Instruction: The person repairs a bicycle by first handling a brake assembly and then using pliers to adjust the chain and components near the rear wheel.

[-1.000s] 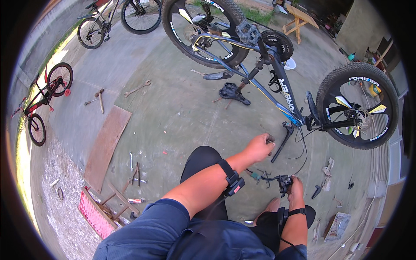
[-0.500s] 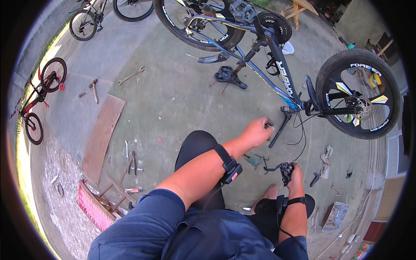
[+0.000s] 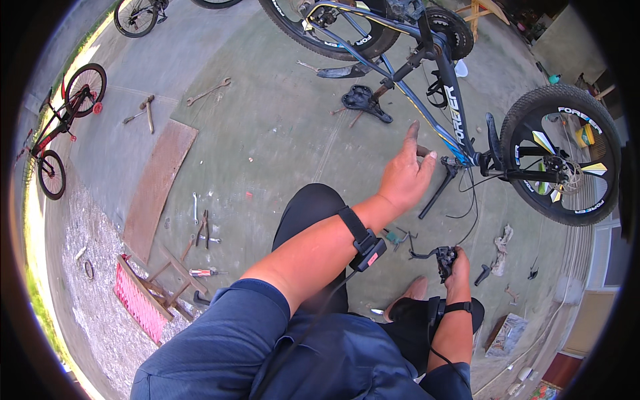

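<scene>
My left hand [image 3: 408, 172] reaches forward over the floor with its index finger stretched out and the thumb apart, holding nothing. It is nearest to the handlebar [image 3: 437, 193] of an upside-down mountain bike [image 3: 427, 110], without visible contact. Low on the right, my right hand [image 3: 459, 272] grips a black brake lever [image 3: 444, 261] with a bulky clamp body. A thin black cable [image 3: 475, 217] curves from there up toward the bike's front end. My right fingers are partly hidden behind the lever.
The saddle [image 3: 365, 103] rests on the concrete, and the front wheel [image 3: 560, 153] stands off to the right. Small green-handled tools [image 3: 395, 237], a rag [image 3: 503, 248], pliers [image 3: 204, 230], a screwdriver [image 3: 203, 272], a large wrench [image 3: 209, 92] and a hammer [image 3: 148, 115] lie around.
My left hand has moved forward, and its curled fingers have opened, with the index finger now extended. My right hand still holds the brake lever in nearly the same place. The view has shifted slightly.
</scene>
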Available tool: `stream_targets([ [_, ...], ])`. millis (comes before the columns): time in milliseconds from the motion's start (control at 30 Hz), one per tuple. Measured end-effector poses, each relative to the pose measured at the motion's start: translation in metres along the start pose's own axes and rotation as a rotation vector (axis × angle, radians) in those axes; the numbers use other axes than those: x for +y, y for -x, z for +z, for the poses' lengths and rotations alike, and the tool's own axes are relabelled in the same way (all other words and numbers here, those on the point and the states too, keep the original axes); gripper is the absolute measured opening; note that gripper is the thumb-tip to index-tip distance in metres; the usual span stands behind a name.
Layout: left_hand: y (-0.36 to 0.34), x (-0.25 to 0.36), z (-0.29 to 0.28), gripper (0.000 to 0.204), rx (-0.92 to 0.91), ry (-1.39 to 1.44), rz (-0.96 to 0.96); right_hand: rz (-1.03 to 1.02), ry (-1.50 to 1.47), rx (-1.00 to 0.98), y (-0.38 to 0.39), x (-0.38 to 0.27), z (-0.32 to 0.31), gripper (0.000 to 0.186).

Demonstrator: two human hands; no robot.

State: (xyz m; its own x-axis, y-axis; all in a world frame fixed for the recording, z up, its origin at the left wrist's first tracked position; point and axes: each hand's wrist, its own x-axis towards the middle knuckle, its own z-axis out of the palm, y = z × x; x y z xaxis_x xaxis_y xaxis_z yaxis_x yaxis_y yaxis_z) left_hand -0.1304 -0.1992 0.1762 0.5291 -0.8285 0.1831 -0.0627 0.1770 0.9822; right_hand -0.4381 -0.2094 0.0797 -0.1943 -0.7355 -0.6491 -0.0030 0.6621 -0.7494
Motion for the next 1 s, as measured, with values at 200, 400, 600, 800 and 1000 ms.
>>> stream_targets([
  [200, -0.002, 0.006, -0.006, 0.068, -0.042, 0.09, -0.198, 0.019, -0.039, 0.003, 0.007, -0.001, 0.008, 0.025],
  [400, -0.006, 0.009, -0.011, 0.065, -0.096, 0.24, -0.353, -0.028, -0.033, -0.009, -0.009, 0.022, 0.003, 0.023],
  [600, -0.008, 0.019, -0.024, 0.063, -0.123, 0.255, -0.365, -0.007, 0.014, -0.065, -0.042, 0.07, 0.0, 0.024],
  [800, -0.011, 0.017, -0.03, 0.06, -0.12, 0.217, -0.394, 0.154, 0.204, -0.049, -0.057, 0.096, 0.019, 0.029],
  [1000, -0.016, 0.007, -0.018, 0.059, -0.16, 0.129, -0.42, 0.174, 0.222, -0.109, -0.094, 0.124, 0.03, 0.034],
])
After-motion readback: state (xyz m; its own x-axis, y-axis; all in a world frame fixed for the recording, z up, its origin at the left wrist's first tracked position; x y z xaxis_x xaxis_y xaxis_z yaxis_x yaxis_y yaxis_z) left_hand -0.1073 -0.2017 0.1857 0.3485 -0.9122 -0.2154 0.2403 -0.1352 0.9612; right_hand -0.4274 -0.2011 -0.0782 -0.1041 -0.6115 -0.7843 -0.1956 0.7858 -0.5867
